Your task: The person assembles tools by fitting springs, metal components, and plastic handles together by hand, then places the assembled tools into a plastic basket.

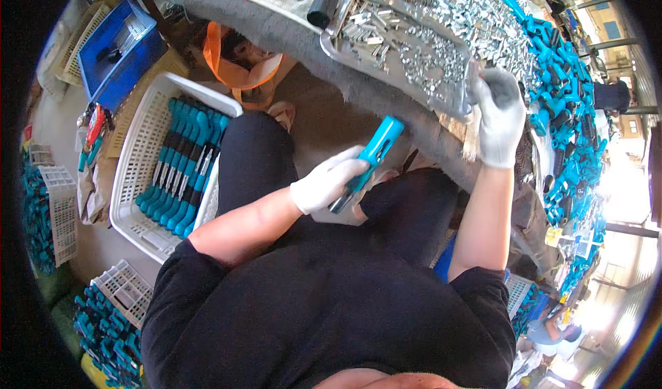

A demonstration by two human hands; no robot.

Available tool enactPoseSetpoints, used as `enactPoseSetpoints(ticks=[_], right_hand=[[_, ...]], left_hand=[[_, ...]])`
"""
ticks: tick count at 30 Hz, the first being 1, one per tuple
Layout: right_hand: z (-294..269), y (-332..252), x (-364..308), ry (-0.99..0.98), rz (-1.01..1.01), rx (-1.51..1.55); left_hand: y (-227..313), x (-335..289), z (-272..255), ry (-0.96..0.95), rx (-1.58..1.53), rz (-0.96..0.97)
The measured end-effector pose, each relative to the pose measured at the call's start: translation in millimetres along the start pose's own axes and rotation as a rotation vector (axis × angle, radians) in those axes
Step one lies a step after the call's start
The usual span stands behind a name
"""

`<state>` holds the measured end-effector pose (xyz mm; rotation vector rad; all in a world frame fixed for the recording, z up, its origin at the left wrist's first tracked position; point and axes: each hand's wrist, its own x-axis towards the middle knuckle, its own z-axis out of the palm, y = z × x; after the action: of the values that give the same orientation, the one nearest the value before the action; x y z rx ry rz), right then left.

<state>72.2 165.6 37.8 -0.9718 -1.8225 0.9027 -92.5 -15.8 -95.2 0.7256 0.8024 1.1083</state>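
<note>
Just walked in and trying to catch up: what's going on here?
Someone's white-gloved left hand grips a teal tubular piece in front of the body. The gloved right hand is at the end of a metal tray of small metal parts; whether it holds anything is unclear. A white basket at left holds teal-and-black tools in a row.

Grey floor (pixel 96 243); light (pixel 624 182) (almost white) at right.

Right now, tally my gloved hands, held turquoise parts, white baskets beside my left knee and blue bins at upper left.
Gloved hands (left hand, right hand): 2
Held turquoise part: 1
White basket: 1
Blue bin: 1
Total: 5
</note>
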Motion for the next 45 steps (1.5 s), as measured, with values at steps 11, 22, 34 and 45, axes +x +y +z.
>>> enactPoseSetpoints(ticks=[11, 22, 34, 45], right_hand=[[26, -15, -136, -0.235, -0.021, 0.136], [8, -19, -173, -0.151, 0.135, 0.279], [-5, -7, -187, -0.179, 0.286, 0.428], [-7, -26, -148, -0.22, 0.212, 0.09]], left_hand=[[25, -30, 65, 0.198, 0.272, 0.021], [23, -54, 103, 0.451, 0.845, 0.363], [21, -62, 102, 0.217, 0.921, 0.349], [23, -50, 86, 0.019, 0.248, 0.132]])
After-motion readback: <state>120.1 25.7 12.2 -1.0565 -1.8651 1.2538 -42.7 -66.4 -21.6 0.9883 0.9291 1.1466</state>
